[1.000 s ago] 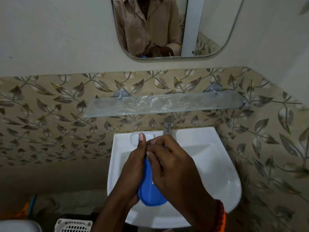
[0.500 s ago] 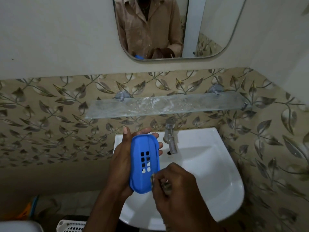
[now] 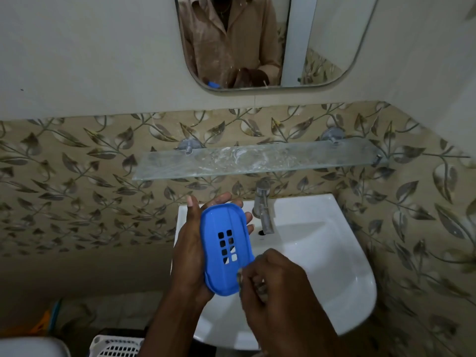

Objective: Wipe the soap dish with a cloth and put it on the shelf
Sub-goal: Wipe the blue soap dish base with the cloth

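Note:
My left hand (image 3: 189, 251) cradles a blue plastic soap dish (image 3: 225, 249) with drain slots, held upright over the left side of the white basin, its slotted face toward me. At the dish's lower right corner my right hand (image 3: 273, 287) is closed around a small greyish wad that looks like the cloth (image 3: 240, 275); only a scrap of it shows between the fingers. Above the basin, a smeared glass shelf (image 3: 257, 161) is fixed to the leaf-patterned tiles and carries nothing.
A white washbasin (image 3: 322, 253) sits under a metal tap (image 3: 264, 210). A mirror (image 3: 257, 39) hangs above the shelf. A white slotted basket (image 3: 116, 347) and a white rounded object (image 3: 28, 347) lie at the lower left.
The dish went from being covered by both hands to being turned slotted face toward me. My right hand slid down to its lower right corner; since half a second ago little has moved.

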Available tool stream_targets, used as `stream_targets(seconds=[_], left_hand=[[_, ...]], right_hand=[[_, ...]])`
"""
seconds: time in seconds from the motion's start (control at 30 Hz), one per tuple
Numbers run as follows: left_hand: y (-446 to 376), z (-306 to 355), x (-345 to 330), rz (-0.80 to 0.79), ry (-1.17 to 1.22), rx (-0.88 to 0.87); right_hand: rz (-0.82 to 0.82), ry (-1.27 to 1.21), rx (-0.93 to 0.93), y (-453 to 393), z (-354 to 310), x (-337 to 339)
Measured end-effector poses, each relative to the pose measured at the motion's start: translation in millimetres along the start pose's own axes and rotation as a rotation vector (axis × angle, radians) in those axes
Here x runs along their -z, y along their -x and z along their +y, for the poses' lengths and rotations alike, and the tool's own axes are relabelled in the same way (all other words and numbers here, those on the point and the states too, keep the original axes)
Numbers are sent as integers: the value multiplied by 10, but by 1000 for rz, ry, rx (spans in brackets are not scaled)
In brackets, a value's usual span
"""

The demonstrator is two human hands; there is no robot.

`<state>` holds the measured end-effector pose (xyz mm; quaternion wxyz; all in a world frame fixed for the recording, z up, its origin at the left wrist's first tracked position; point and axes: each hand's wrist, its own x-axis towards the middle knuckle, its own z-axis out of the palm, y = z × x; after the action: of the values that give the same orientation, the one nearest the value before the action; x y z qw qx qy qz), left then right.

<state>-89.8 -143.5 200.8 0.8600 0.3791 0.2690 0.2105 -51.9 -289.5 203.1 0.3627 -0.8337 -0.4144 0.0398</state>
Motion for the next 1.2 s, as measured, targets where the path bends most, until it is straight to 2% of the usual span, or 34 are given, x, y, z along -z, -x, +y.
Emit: stream_targets(seconds=[0.1, 0.2, 0.37, 0.47, 0.7, 0.9, 1.2], left_hand=[[30, -15, -47, -8, 12, 13], [49, -1, -96, -41, 19, 5], [52, 80, -47, -43, 23, -29], [62, 42, -32, -60, 52, 18], [94, -183, -63, -126, 46, 144], [31, -131, -7, -82, 82, 127], [33, -176, 13, -104, -94, 81]], right_hand=[[-27, -86, 69, 63, -130, -1], [-33, -50, 174, 92, -232, -18], [-37, 80, 155, 86, -145, 86], [17, 158, 116, -9, -55, 194], [200, 131, 128, -320, -18, 196], [-1, 44, 220, -70, -101, 83], [171, 75, 179, -499, 42, 106]])
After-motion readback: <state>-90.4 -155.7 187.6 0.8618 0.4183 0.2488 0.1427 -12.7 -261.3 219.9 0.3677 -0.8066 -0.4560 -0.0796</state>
